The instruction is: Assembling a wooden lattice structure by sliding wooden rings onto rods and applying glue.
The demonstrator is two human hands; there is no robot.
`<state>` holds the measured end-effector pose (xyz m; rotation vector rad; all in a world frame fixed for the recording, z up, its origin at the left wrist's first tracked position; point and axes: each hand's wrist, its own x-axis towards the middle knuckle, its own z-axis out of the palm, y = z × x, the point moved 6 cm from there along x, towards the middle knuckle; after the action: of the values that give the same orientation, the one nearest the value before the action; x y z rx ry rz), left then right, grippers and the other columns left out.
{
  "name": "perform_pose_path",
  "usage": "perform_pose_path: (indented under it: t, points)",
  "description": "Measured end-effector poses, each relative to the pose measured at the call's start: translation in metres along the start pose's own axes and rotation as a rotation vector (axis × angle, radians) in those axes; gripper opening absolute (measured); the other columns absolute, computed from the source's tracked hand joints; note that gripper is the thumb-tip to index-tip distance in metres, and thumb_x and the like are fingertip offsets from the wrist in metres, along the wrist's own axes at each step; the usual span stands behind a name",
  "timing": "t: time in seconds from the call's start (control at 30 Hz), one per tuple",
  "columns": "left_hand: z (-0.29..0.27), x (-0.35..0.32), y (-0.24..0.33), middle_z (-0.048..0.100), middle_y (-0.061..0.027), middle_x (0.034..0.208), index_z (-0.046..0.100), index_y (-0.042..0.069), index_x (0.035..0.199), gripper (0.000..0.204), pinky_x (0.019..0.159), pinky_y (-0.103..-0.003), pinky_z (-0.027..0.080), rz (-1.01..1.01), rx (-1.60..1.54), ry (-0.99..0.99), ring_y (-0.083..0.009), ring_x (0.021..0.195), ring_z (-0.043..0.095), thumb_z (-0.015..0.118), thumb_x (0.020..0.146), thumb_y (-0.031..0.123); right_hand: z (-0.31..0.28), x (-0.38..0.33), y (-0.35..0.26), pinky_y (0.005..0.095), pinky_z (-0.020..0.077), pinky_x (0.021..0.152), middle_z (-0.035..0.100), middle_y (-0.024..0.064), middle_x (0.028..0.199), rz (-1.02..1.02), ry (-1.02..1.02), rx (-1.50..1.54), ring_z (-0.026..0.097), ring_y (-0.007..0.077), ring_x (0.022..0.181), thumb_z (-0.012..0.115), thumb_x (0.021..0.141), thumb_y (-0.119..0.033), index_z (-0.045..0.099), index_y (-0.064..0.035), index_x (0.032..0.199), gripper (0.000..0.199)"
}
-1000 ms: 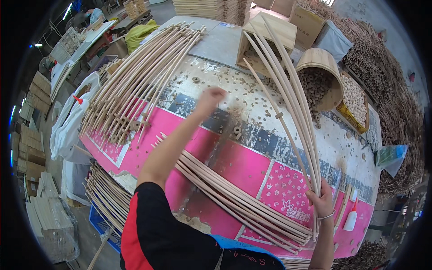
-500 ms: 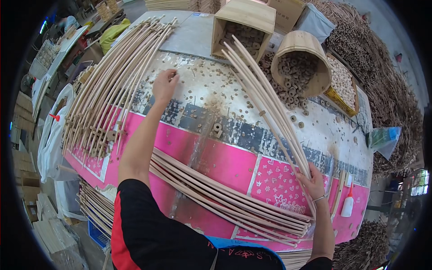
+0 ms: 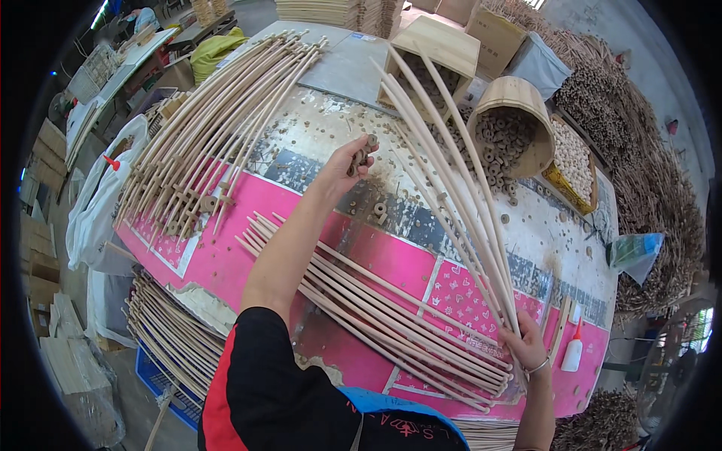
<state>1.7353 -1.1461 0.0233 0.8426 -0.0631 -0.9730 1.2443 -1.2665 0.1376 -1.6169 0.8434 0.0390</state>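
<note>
Left of the bucket, the left hand clutched rings (loosening might have spilled them); the right hand, in front of the bucket, gripped sticks.

I am viewing a brown cardboard box standing just beside a pale bag at upper right. A blue-and-green plastic bag is showing at far right. At left, I am registering a yellow-green cloth, a white sack and a plastic-wrapped stack.
</note>
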Motion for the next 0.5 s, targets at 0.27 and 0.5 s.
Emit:
perform_pose_path:
  t: [0.27, 0.5]
  points:
    - [0.015, -0.025, 0.0, 0.067, -0.0024, 0.098, 0.065, 0.008, 0.111, 0.029, 0.048, -0.017, 0.041, -0.008, 0.121, -0.044, -0.0088, 0.072, 0.058, 0.071, 0.095, 0.031, 0.013, -0.015, 0.017, 0.0192, 0.0458, 0.052, 0.06, -0.0012, 0.082, -0.013, -0.024, 0.023, 0.057, 0.0044, 0.061, 0.068, 0.094, -0.006, 0.059, -0.0027, 0.126, 0.034]
    - [0.024, -0.042, 0.016, 0.067, 0.0028, 0.088, 0.067, 0.011, 0.106, 0.024, 0.055, -0.02, 0.041, 0.369, 0.533, 0.068, -0.0066, 0.073, 0.059, 0.078, 0.089, 0.024, 0.017, -0.018, 0.01, 0.0201, 0.0474, 0.05, 0.059, 0.0022, 0.087, -0.028, -0.062, 0.069, 0.059, 0.0073, 0.066, 0.067, 0.092, -0.005, 0.055, 0.0015, 0.129, 0.039]
